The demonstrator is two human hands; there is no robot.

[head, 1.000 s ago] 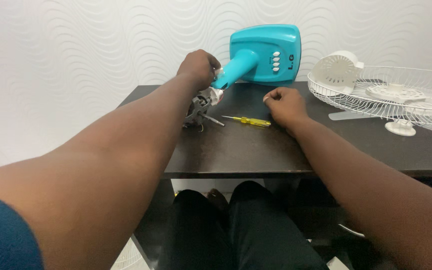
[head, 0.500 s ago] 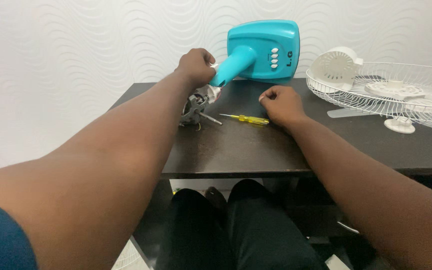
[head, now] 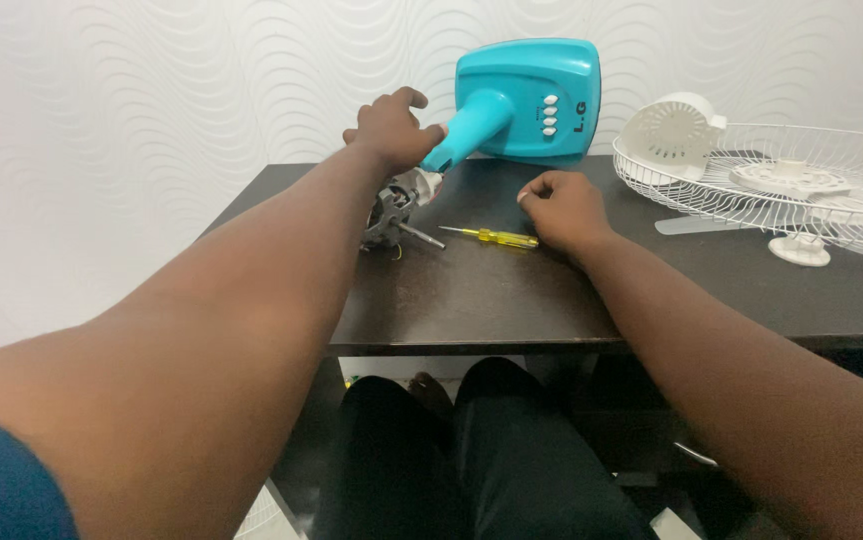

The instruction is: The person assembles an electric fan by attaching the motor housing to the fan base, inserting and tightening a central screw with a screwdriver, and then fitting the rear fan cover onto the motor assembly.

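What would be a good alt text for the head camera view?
A person's left hand grips the neck of a turquoise fan base lying on a dark table, while the right hand rests by a yellow screwdriver. A white fan grille lies right.

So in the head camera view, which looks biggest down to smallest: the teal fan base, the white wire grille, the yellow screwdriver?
1. White wire grille, though the frame cuts it off.
2. Teal fan base.
3. Yellow screwdriver, clearly smallest.

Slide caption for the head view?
Left hand grips teal fan stand; right hand rests beside yellow screwdriver.
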